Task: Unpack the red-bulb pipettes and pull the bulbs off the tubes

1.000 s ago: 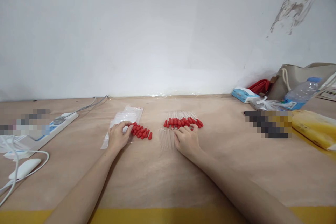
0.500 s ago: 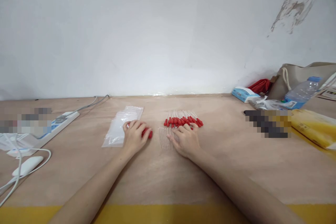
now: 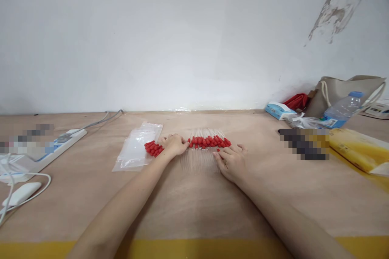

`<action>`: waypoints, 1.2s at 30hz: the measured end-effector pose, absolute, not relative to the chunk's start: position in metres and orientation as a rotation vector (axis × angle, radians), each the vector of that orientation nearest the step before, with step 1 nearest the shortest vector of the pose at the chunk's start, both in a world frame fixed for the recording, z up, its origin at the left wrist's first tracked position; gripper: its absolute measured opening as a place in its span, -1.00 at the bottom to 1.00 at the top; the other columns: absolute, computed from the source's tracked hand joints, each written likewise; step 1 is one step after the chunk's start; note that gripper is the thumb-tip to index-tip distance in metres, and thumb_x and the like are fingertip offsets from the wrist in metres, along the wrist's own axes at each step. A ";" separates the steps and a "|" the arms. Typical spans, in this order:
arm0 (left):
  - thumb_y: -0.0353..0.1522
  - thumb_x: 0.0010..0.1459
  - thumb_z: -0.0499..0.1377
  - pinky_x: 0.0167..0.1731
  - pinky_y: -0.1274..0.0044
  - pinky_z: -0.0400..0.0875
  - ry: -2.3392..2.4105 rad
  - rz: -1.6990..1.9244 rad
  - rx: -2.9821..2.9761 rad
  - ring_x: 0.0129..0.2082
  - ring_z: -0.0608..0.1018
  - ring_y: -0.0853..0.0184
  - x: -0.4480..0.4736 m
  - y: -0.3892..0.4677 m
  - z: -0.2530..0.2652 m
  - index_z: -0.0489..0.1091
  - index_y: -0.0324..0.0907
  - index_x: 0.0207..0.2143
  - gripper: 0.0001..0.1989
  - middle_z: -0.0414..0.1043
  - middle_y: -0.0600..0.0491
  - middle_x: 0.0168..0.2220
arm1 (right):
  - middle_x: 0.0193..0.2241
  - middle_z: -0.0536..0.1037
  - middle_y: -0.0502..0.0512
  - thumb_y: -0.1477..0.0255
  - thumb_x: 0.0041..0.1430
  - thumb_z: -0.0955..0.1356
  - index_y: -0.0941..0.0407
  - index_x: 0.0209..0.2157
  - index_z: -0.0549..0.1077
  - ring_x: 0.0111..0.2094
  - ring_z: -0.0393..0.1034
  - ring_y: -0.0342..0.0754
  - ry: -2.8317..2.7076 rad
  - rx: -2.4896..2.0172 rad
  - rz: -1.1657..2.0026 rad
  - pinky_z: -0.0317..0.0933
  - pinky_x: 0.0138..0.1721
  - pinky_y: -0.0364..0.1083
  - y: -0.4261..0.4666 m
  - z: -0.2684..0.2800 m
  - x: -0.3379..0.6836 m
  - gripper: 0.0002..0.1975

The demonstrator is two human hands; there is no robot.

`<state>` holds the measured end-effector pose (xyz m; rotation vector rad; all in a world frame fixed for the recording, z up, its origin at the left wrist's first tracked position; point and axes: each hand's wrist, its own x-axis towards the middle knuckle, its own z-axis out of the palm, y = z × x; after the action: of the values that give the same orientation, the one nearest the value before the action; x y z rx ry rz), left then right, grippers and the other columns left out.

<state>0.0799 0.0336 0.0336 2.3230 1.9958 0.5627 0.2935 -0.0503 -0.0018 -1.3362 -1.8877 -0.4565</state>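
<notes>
Several clear thin glass dropper tubes lie side by side, and red rubber bulbs (image 3: 209,142) form a row among them. Some tubes (image 3: 196,161) reach toward me; others point to the wall. My left hand (image 3: 174,145) is closed at the row's left end, thumb and fingertips at a red bulb. A separate heap of red rubber bulbs (image 3: 153,149) lies left of it, partly on clear plastic bags (image 3: 133,149). At the right end, my right hand (image 3: 232,162) pinches a small red bulb between thumb and forefinger, its other fingers loosely bent.
On the left are a white power strip (image 3: 65,143), cables and a white mouse-like object (image 3: 22,193). To the right stand a blue tissue box (image 3: 278,110), a water bottle (image 3: 343,109), a beige bag (image 3: 316,99) and a yellow packet (image 3: 358,147). A wall rises behind the table.
My left hand has left the heap of bulbs and moved right to the row's left end. My right hand has shifted right, uncovering more glass tubes.
</notes>
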 end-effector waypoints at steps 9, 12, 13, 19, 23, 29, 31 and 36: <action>-0.27 0.12 -0.01 -0.11 0.22 0.02 1.865 0.839 2.537 -0.21 0.42 0.17 0.046 -0.015 0.040 0.34 -0.15 -0.41 -0.80 0.47 0.01 -0.35 | -0.40 0.44 0.03 0.36 0.12 0.25 0.05 -0.33 0.48 -0.35 0.28 -0.14 -1.868 -1.261 -0.410 -0.13 -0.02 0.03 -0.054 -0.001 0.292 -0.82; -0.30 0.15 -0.03 -0.08 0.29 0.03 1.616 0.934 2.737 -0.32 0.44 0.28 0.029 -0.036 0.032 0.30 -0.16 -0.41 -0.82 0.44 0.04 -0.40 | -0.17 0.42 0.15 0.29 0.11 0.26 0.08 -0.05 0.36 -0.15 0.28 -0.03 -1.862 -1.207 -0.459 -0.07 -0.02 0.03 -0.056 0.002 0.291 -0.64; -0.31 0.15 -0.02 -0.07 0.30 0.02 1.543 0.950 2.786 -0.33 0.44 0.29 0.026 -0.042 0.028 0.30 -0.16 -0.40 -0.83 0.44 0.05 -0.40 | -0.10 0.38 0.19 0.25 0.10 0.27 0.09 0.01 0.31 -0.07 0.24 0.02 -1.873 -1.186 -0.483 -0.06 -0.01 0.04 -0.058 0.004 0.290 -0.57; -0.35 0.14 0.03 -0.02 0.27 -0.04 1.339 1.020 2.883 -0.29 0.45 0.32 0.029 -0.060 0.016 0.32 -0.13 -0.41 -0.89 0.46 0.08 -0.35 | 0.00 0.34 0.14 0.17 0.08 0.27 0.02 0.06 0.25 0.06 0.12 0.06 -2.078 -1.039 -0.538 -0.18 0.09 0.10 -0.068 0.009 0.282 -0.50; -0.36 0.14 0.04 -0.01 0.25 -0.04 1.291 1.022 2.925 -0.29 0.45 0.31 0.032 -0.058 0.012 0.34 -0.13 -0.41 -0.89 0.47 0.07 -0.35 | -0.26 0.48 0.05 0.26 0.09 0.30 -0.02 -0.05 0.36 -0.12 0.26 -0.02 -1.980 -1.091 -0.509 -0.23 0.07 0.10 -0.068 0.006 0.281 -0.64; -0.39 0.13 0.06 -0.01 0.27 -0.04 1.182 1.048 2.972 -0.29 0.45 0.34 0.033 -0.060 0.011 0.31 -0.13 -0.44 -0.91 0.48 0.12 -0.34 | -0.51 0.46 -0.07 0.30 0.11 0.29 -0.04 -0.30 0.46 -0.33 0.26 -0.15 -2.097 -0.979 -0.434 -0.25 0.05 0.09 -0.066 0.001 0.277 -0.86; -0.39 0.12 0.07 -0.01 0.28 -0.03 1.172 1.083 2.966 -0.28 0.45 0.35 0.034 -0.061 0.013 0.33 -0.13 -0.40 -0.94 0.48 0.11 -0.33 | -0.57 0.43 -0.09 0.35 0.13 0.28 0.00 -0.33 0.47 -0.38 0.25 -0.17 -2.145 -0.954 -0.417 -0.24 0.05 0.07 -0.066 0.000 0.273 -0.87; -0.27 0.11 0.11 -0.01 0.26 -0.03 1.182 1.045 2.988 -0.19 0.43 0.26 0.038 -0.063 0.016 0.37 -0.08 -0.19 -0.79 0.49 0.04 -0.27 | -0.60 0.40 -0.09 0.36 0.15 0.26 0.04 -0.40 0.47 -0.43 0.24 -0.19 -2.202 -0.906 -0.382 -0.23 0.06 0.06 -0.069 -0.003 0.267 -0.83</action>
<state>0.0382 -0.0630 0.0156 2.9881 1.1823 1.0448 0.2671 -0.0687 -0.0026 -0.9058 -2.2020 -0.3816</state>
